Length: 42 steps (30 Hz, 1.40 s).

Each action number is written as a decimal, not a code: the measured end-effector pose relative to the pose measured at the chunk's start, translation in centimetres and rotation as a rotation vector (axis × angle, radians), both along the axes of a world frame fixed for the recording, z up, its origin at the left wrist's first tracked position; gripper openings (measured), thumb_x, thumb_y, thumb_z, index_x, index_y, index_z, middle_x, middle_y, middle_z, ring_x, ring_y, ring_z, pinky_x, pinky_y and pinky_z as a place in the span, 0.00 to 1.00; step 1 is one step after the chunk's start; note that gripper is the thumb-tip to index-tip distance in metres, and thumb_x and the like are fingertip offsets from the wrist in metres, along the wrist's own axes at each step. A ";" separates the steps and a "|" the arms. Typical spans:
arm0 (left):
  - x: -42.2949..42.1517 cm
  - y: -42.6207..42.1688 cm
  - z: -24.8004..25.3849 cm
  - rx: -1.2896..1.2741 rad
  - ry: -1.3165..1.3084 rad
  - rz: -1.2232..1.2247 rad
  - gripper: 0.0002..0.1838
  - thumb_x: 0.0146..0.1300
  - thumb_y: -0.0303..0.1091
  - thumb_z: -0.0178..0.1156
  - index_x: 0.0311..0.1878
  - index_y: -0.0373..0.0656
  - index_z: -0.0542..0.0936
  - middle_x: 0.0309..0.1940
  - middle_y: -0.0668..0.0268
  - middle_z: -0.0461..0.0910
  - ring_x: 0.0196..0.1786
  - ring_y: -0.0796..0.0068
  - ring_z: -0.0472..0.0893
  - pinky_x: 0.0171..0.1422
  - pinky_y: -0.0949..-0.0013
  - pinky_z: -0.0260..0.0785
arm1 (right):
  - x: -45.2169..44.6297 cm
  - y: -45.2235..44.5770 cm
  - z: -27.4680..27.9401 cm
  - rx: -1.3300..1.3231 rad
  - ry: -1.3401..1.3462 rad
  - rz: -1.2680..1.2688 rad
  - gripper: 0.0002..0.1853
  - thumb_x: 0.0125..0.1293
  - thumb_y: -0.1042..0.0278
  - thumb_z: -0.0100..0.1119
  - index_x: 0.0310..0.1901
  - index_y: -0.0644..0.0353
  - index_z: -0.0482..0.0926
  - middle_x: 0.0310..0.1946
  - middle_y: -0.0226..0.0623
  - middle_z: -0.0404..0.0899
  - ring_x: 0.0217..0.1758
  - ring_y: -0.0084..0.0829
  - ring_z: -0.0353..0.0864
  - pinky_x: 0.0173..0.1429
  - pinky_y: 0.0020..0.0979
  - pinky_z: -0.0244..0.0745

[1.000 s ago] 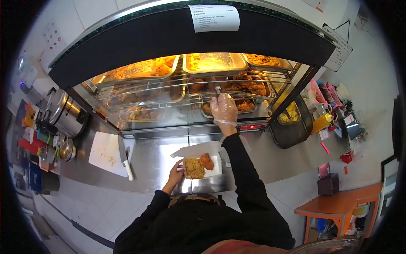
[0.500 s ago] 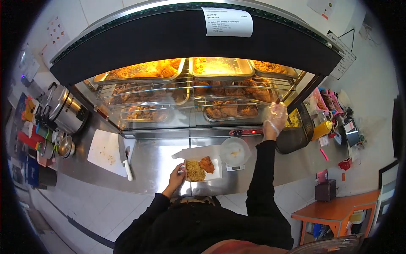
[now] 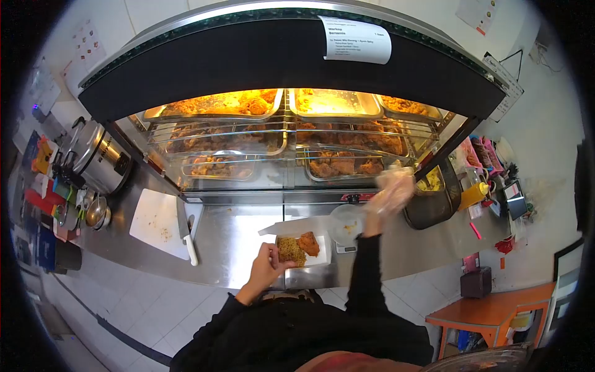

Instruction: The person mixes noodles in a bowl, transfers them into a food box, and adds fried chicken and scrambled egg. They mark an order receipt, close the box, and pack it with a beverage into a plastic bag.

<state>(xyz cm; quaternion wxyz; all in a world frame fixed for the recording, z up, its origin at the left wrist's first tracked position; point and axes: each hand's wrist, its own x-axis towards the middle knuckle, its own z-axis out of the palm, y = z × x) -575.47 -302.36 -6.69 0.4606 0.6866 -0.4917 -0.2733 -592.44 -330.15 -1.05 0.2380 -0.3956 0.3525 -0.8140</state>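
My bare left hand [image 3: 268, 265] grips the left front side of an open white takeaway box [image 3: 323, 255], fingers and thumb at its wall. Inside the box, brownish noodles [image 3: 290, 250] lie at the left and a piece of fried chicken [image 3: 308, 243] at the right. My right hand [image 3: 394, 193], in a clear plastic glove, is in front of the lower right of the glass warmer. Motion smears its fingers, so what they hold, if anything, cannot be made out. Below and left of it, a round translucent lid [image 3: 346, 224] rests on a small kitchen scale [image 3: 346, 248].
The heated display cabinet [image 3: 285, 68] holds several trays of fried chicken [image 3: 344, 166]. A white cutting board [image 3: 156, 222] and a knife [image 3: 190, 249] lie at left, beside a rice cooker [image 3: 99, 155]. A dark tray [image 3: 427, 214] and a yellow squeeze bottle [image 3: 473, 196] are at right.
My right hand has moved left and down, away from the cabinet's right end. My left hand has shifted round to the near-left corner of the box. The view has shifted slightly.
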 end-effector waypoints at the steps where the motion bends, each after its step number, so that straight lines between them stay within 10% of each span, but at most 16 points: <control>1: -0.7 -0.1 1.2 -0.071 -0.027 0.007 0.30 0.43 0.45 0.76 0.38 0.39 0.67 0.28 0.65 0.69 0.26 0.73 0.69 0.28 0.69 0.67 | 2.6 3.6 0.5 0.142 -0.068 0.235 0.23 0.68 0.50 0.51 0.55 0.57 0.64 0.51 0.38 0.71 0.52 0.29 0.72 0.53 0.35 0.73; 4: -1.0 -0.3 2.8 -0.514 -0.333 -0.055 0.33 0.39 0.43 0.78 0.38 0.41 0.64 0.33 0.63 0.66 0.32 0.70 0.67 0.33 0.70 0.65 | 9.6 8.9 -9.0 0.452 -0.309 0.781 0.31 0.64 0.39 0.50 0.63 0.46 0.61 0.54 0.38 0.70 0.54 0.36 0.72 0.52 0.39 0.73; 9: 4.9 0.6 -1.1 -0.526 -0.222 0.355 0.27 0.41 0.32 0.72 0.35 0.44 0.61 0.30 0.66 0.59 0.34 0.72 0.60 0.35 0.70 0.56 | 15.6 19.0 -5.8 0.767 -0.359 1.531 0.35 0.63 0.36 0.49 0.63 0.54 0.61 0.58 0.41 0.68 0.55 0.36 0.72 0.53 0.38 0.72; 11: 8.2 1.4 0.3 -0.331 0.122 0.652 0.27 0.43 0.24 0.69 0.40 0.44 0.61 0.34 0.68 0.58 0.30 0.80 0.59 0.31 0.77 0.54 | 18.5 22.7 -14.7 0.527 0.216 1.538 0.32 0.68 0.48 0.49 0.66 0.60 0.58 0.63 0.42 0.64 0.66 0.38 0.62 0.67 0.40 0.60; 14: 12.8 3.7 0.1 -0.246 0.299 0.682 0.23 0.45 0.17 0.61 0.42 0.45 0.61 0.34 0.68 0.60 0.31 0.81 0.61 0.34 0.78 0.59 | 18.8 26.5 -9.1 0.151 0.908 1.376 0.30 0.71 0.58 0.46 0.67 0.67 0.54 0.65 0.55 0.58 0.70 0.47 0.55 0.72 0.38 0.50; 19: 28.7 8.4 -3.6 -0.447 -0.026 0.900 0.09 0.51 0.17 0.47 0.35 0.41 0.66 0.33 0.65 0.63 0.38 0.72 0.65 0.47 0.73 0.62 | 18.3 28.2 -3.6 0.025 0.792 1.544 0.28 0.67 0.67 0.53 0.66 0.62 0.59 0.66 0.44 0.59 0.68 0.38 0.61 0.66 0.36 0.63; 21: 34.9 9.2 -3.4 -0.321 -0.182 1.030 0.05 0.54 0.21 0.50 0.34 0.39 0.67 0.32 0.64 0.66 0.37 0.70 0.67 0.48 0.71 0.63 | 17.2 27.3 -5.5 0.275 0.490 1.316 0.21 0.67 0.70 0.53 0.61 0.59 0.66 0.60 0.38 0.68 0.60 0.31 0.70 0.59 0.33 0.69; 25: 49.8 8.4 -8.0 -0.236 -0.547 1.142 0.07 0.58 0.28 0.54 0.37 0.34 0.74 0.35 0.52 0.76 0.38 0.60 0.75 0.46 0.61 0.67 | 8.8 23.2 -11.2 0.661 0.697 0.096 0.15 0.67 0.72 0.48 0.55 0.64 0.66 0.49 0.38 0.68 0.53 0.27 0.68 0.57 0.28 0.65; 26: 52.9 7.3 -10.0 -0.280 -0.553 1.178 0.10 0.61 0.32 0.54 0.36 0.32 0.74 0.34 0.51 0.76 0.38 0.57 0.75 0.47 0.61 0.67 | 8.1 22.9 -8.2 0.636 0.328 0.064 0.17 0.67 0.72 0.49 0.55 0.67 0.64 0.48 0.39 0.68 0.51 0.30 0.69 0.56 0.30 0.65; 28: 61.2 5.2 -16.2 -0.040 -0.689 1.197 0.14 0.62 0.38 0.55 0.37 0.34 0.74 0.35 0.53 0.77 0.39 0.56 0.75 0.47 0.60 0.68 | -1.0 20.8 -19.9 0.746 0.649 -0.331 0.22 0.66 0.68 0.54 0.56 0.71 0.62 0.49 0.42 0.67 0.50 0.34 0.69 0.53 0.33 0.68; 29: 64.1 3.8 -19.1 -0.336 -0.590 1.234 0.14 0.61 0.40 0.53 0.36 0.35 0.76 0.35 0.53 0.77 0.40 0.55 0.76 0.48 0.58 0.68 | -4.7 20.7 -23.1 0.834 0.642 -0.272 0.24 0.66 0.63 0.54 0.57 0.69 0.62 0.50 0.42 0.67 0.51 0.35 0.69 0.52 0.34 0.68; 31: 57.6 1.7 -9.9 -0.025 -0.394 1.267 0.10 0.56 0.37 0.54 0.36 0.41 0.76 0.35 0.54 0.80 0.42 0.53 0.78 0.47 0.57 0.70 | -5.4 21.1 -24.8 0.994 0.481 -0.083 0.25 0.67 0.57 0.53 0.58 0.66 0.64 0.52 0.42 0.68 0.50 0.35 0.70 0.51 0.34 0.69; 36: 58.7 -3.6 -6.6 -0.078 -0.175 1.247 0.06 0.54 0.31 0.58 0.35 0.43 0.76 0.31 0.58 0.80 0.35 0.58 0.82 0.41 0.60 0.73 | -3.4 22.3 -22.2 1.091 0.242 0.319 0.25 0.69 0.45 0.46 0.57 0.57 0.68 0.49 0.31 0.72 0.45 0.26 0.71 0.46 0.29 0.69; 38: 59.9 -5.3 -6.8 -0.469 0.166 0.982 0.09 0.54 0.20 0.58 0.39 0.38 0.73 0.29 0.63 0.78 0.24 0.74 0.79 0.25 0.72 0.73 | -1.6 22.6 -20.8 1.096 0.223 0.390 0.26 0.69 0.45 0.47 0.57 0.58 0.68 0.46 0.31 0.74 0.45 0.26 0.72 0.47 0.29 0.69; 39: 60.4 -4.4 -6.1 -0.569 0.272 0.444 0.11 0.52 0.20 0.61 0.40 0.35 0.73 0.28 0.65 0.77 0.24 0.76 0.78 0.26 0.74 0.72 | -1.0 22.6 -20.0 1.114 0.191 0.382 0.26 0.69 0.45 0.48 0.56 0.59 0.69 0.45 0.32 0.75 0.45 0.27 0.72 0.48 0.29 0.69; 42: 58.6 -4.5 -0.6 -0.796 0.958 0.512 0.06 0.54 0.22 0.60 0.35 0.37 0.75 0.31 0.58 0.79 0.28 0.73 0.79 0.26 0.74 0.70 | -3.6 20.7 -26.4 1.001 0.537 0.092 0.23 0.67 0.47 0.52 0.47 0.62 0.74 0.39 0.37 0.77 0.41 0.30 0.75 0.45 0.33 0.72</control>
